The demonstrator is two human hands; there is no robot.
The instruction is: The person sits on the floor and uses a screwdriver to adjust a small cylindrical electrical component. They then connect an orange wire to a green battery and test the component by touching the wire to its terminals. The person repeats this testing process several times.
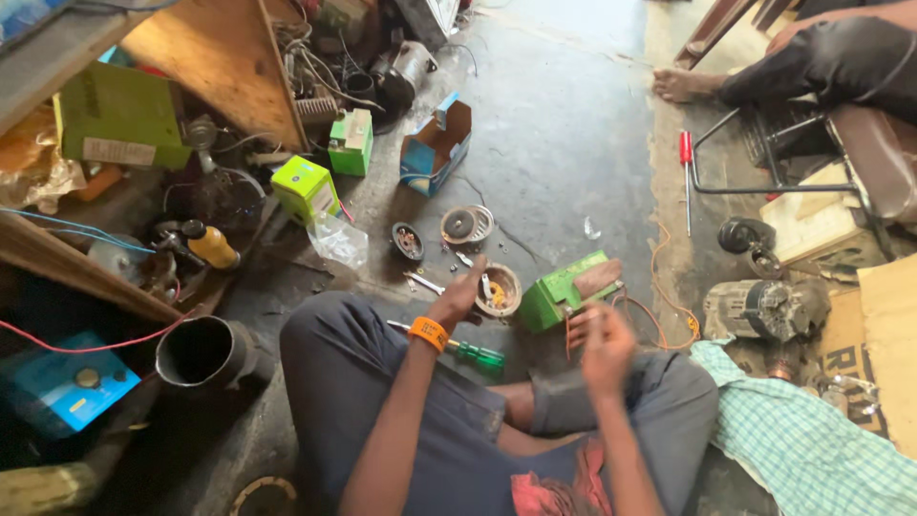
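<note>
Cluttered grey workshop floor, seen from above while seated cross-legged. Left hand reaching forward, fingers curled down at the rim of a round motor housing with copper windings showing inside; whether actually gripping it, cannot tell. Right hand raised and blurred, fingers loosely bunched around what looks like thin orange wire, grip not clear. Just right of the housing, a green box-shaped unit with the wire trailing from it. Across the left knee, a green-handled screwdriver. Beyond the housing, already taken apart and laid out: a round grille cover, a small dark disc, loose screws and a spanner. Judging from that, dismantling largely done, windings exposed, reassembly not begun. Farther out, green cartons, an open blue box, a red screwdriver, another motor, another person's bare foot.
</note>
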